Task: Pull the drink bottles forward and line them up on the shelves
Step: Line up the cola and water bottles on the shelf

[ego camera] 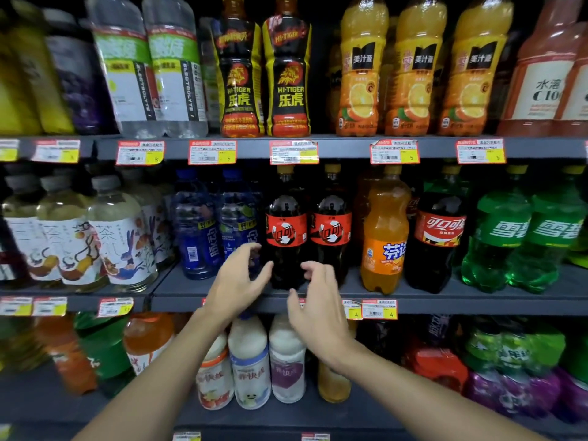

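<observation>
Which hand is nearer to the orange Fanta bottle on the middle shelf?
Right. The right hand is lower left of the orange Fanta bottle; the left hand is farther left.

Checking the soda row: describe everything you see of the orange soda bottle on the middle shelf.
The orange soda bottle is clear plastic holding orange drink, with a yellow cap and an orange label with blue lettering. It stands upright on the middle shelf between dark cola bottles. The left hand and right hand are clear of it.

hi-tiger on black-yellow bottles; electrolyte on clear bottles; 5 on upper price tags; 4 on lower tags.
</observation>
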### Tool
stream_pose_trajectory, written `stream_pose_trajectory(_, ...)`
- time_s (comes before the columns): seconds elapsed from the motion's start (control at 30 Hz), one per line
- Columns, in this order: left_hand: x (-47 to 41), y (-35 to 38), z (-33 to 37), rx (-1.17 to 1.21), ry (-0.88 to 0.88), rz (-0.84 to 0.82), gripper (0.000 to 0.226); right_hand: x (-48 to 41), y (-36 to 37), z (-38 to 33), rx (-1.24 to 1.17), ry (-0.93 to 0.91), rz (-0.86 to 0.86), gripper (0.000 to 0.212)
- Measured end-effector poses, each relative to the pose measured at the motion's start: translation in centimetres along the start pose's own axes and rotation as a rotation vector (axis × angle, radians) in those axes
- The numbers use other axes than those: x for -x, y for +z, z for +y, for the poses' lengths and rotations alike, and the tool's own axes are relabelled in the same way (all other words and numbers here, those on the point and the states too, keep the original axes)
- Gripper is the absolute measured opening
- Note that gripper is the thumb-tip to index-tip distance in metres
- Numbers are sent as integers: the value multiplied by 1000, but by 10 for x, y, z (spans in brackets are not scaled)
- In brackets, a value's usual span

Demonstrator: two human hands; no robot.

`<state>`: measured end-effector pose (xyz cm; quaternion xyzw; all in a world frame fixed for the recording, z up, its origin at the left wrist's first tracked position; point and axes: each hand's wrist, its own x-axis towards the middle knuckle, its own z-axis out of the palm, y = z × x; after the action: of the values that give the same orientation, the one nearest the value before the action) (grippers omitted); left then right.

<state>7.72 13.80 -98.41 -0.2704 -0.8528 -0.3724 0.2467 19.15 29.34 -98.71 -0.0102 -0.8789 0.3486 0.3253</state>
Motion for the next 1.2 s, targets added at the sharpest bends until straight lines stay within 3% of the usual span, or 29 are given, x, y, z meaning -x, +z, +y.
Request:
stream_pose_trajectory(0.1,-8,-29,-14,-223,250,48,22,-7,28,-28,-95,-39,-84,44)
stream_pose_trajectory(0.27,-12,-64,-51,-463,415,140,22,-7,78,-59,-131,-33,-163,55)
stream_pose_trajectory(0.33,-5,-65,-63,-479,335,200,33,-12,96,-68,-134,2,-157,64)
stream_pose_trajectory(0.5,10,-49,-82,-454,18,261,91,-26,131,-81,-117,173,-64,80)
stream_pose_trajectory(0.6,8,-41,-85,-408,-93,292,104,-30,141,-78,-103,235,-30,82)
stream_pose_trajectory(0.8,-2,-42,-87,-390,-191,311,98,-34,150,-71,-39,244,-47,87)
stream_pose_trajectory(1.03,-11,-37,-83,-55,-410,315,112,-51,152,-70,-37,284,-21,87)
stream_pose_trajectory(1.2,-14,-39,-88,-38,-460,300,100,-45,149,-75,-73,297,26,82)
